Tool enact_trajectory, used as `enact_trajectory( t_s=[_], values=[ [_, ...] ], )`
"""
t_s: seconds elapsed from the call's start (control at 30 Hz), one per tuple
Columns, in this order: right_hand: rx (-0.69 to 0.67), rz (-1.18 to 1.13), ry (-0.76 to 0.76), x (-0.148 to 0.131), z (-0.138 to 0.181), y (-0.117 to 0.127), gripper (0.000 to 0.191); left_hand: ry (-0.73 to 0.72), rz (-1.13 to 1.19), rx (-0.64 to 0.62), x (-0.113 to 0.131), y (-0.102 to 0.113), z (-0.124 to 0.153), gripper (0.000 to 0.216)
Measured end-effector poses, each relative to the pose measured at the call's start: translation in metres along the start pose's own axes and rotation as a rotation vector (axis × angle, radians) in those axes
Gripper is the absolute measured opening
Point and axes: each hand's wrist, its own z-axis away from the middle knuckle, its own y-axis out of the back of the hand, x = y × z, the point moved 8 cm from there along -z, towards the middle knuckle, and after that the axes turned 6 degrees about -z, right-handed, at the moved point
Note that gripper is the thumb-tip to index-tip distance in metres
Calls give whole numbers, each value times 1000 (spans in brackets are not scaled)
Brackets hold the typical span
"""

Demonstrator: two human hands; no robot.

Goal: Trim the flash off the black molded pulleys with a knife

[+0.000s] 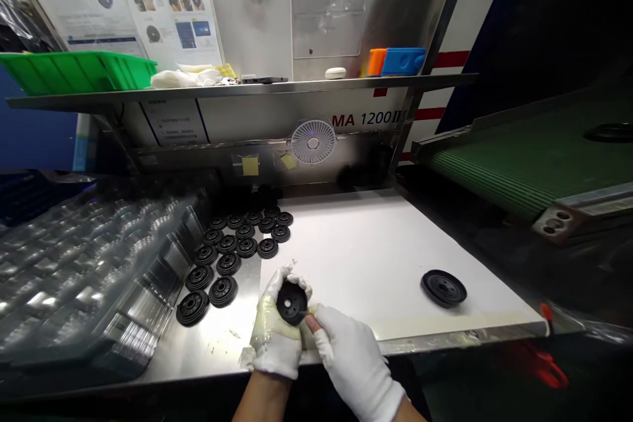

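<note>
Stacked clear plastic trays [74, 270] fill the left, blurred and cut off by the frame. Beside them, rows of black discs [232, 257] lie on the steel bench [212, 349], the farthest lost in shadow. The gloved left hand [274, 323] cups one black disc [291, 303], fingers curled round its rim and partly hiding it. The gloved right hand [353, 362] reaches to the disc's face; whether its fingertips [311, 323] grip anything is too hard to make out. Farther right, another disc [444, 288] lies on a white sheet [376, 257].
</note>
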Motion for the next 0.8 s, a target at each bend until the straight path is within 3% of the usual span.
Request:
enact_trajectory(
  t_s=[0.17,0.33,0.57,0.8],
  values=[
    [-5,-57,-24,-1,1,-5,27,-53,0,56,3,8,-2,8],
    [-41,-88,-27,4,-2,-6,23,-42,-166,-93,3,15,-4,38],
    [-10,-44,-34,7,-5,-2,25,-16,-66,-111,0,9,-4,11],
    [17,-55,-41,-6,-1,-7,25,-80,72,-21,6,7,-3,5]
  ],
)
